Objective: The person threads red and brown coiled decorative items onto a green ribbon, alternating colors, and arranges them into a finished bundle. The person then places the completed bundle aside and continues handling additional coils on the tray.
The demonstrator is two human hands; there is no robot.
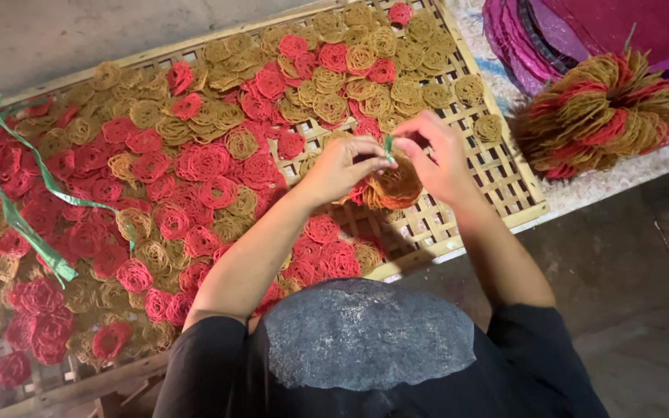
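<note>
Head view, A: left hand [340,166] and right hand [437,155] pinch a green strip [388,147] over a stacked bundle of noodle rounds [392,187], above the bamboo tray [497,166].
B: Handling? Probably light, brittle; support it from underneath.

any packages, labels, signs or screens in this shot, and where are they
No labels, signs or screens in view.
Closest to packaging: a finished bundle of red and tan noodle-like rounds, top right on the bench beside the bamboo tray.
Stack of magenta sheets, top right corner, behind that bundle.
Green plastic strip, lying across the rounds at left.
Left hand and right hand pinch a green tie over a small bundle.
</note>
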